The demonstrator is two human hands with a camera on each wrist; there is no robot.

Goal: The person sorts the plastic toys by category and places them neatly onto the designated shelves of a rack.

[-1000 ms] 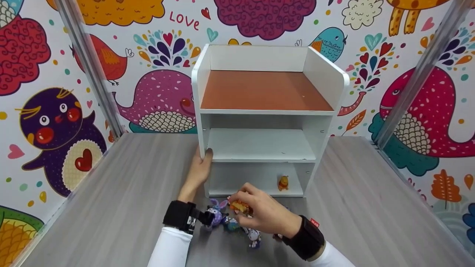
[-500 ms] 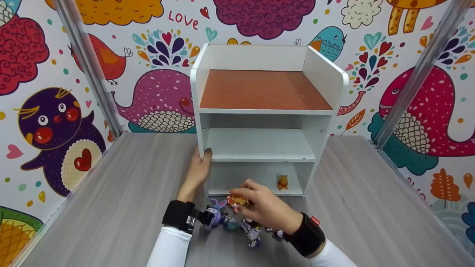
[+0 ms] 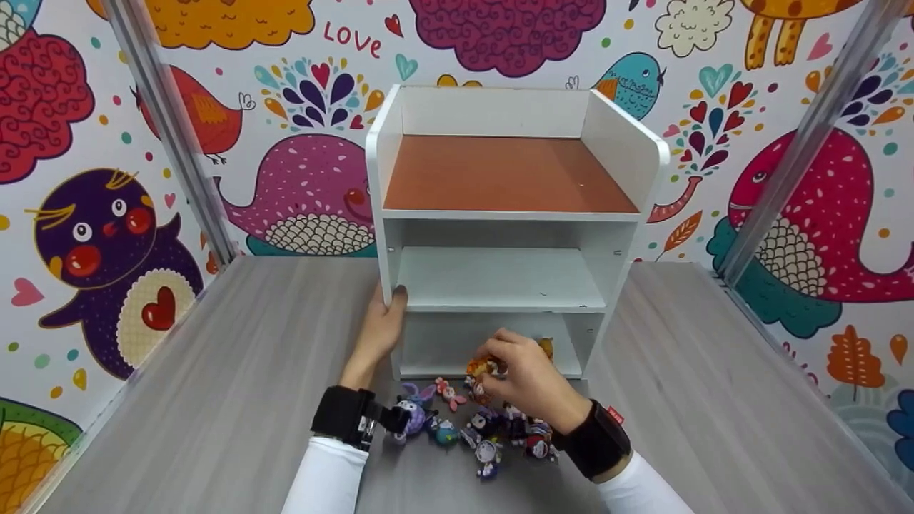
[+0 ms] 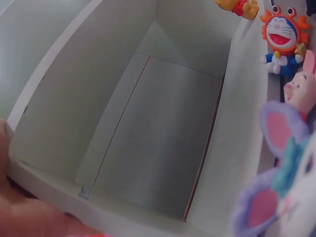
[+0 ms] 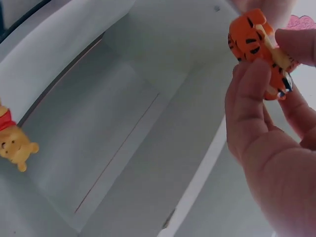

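Note:
A small orange tiger figurine (image 5: 249, 42) with black stripes is pinched between thumb and fingers of my right hand (image 3: 530, 370), in front of the bottom compartment of a white shelf unit (image 3: 510, 215). My left hand (image 3: 381, 330) grips the unit's left side panel, thumb on the front edge. On the bottom shelf, at the right, stands a yellow bear figurine (image 5: 12, 140) in a red top; my right hand partly covers it in the head view. Below the right hand, a blue-and-white cat figurine (image 4: 281, 37) with an orange crab hood stands at the shelf's front.
Several figurines lie on the grey wood-look floor before the unit: a pink piglet (image 3: 450, 392), a purple-eared rabbit (image 3: 413, 414), a teal one (image 3: 445, 432) and darker ones (image 3: 539, 439). A brown top board (image 3: 510, 171) and a middle shelf (image 3: 503, 277) lie above. Patterned walls surround everything.
My right hand has lifted the tiger figurine from the group and moved it right and up toward the bottom shelf, uncovering the piglet and others. The left hand has stayed on the panel.

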